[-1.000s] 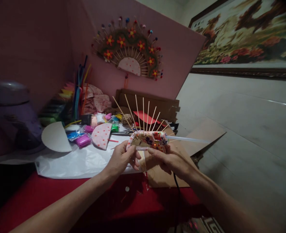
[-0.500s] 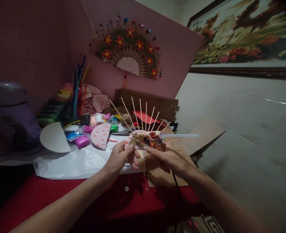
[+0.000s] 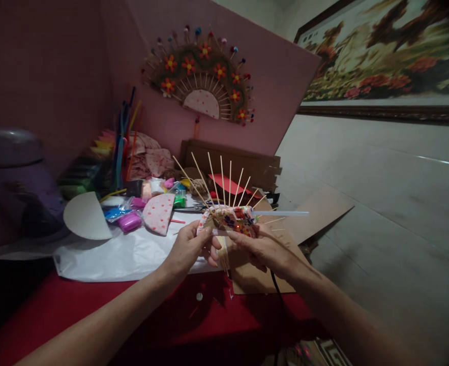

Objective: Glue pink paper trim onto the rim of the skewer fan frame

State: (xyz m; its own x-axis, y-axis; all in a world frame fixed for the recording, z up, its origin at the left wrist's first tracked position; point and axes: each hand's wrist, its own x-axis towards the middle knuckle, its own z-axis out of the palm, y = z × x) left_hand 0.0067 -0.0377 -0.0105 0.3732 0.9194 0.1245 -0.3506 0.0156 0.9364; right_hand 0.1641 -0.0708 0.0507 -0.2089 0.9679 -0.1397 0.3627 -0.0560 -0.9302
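Observation:
Between my two hands is a half-round fan base (image 3: 224,218) covered in flowered cloth, raised above the table. Thin wooden sticks (image 3: 230,183) spread out from its upper edge like rays. My left hand (image 3: 197,241) pinches the base at its left end, thumb on the near side. Its right end is gripped by my right hand (image 3: 257,246), with the thumb along the lower edge. A glue gun stick or similar pale translucent rod (image 3: 281,213) juts out to the right behind the base. Below, a bundle of sticks (image 3: 223,256) shows partly, hidden by my hands.
A polka-dot half disc (image 3: 158,213), a white half disc (image 3: 87,216) and bagged coloured clay (image 3: 128,221) lie at the left on white sheeting (image 3: 113,259). Cardboard (image 3: 255,274) lies under my right hand. A finished flowered fan (image 3: 201,76) is on the pink board behind.
Almost nothing differs. Both hands keep their hold on the fan base, and the pale rod has shifted very slightly left.

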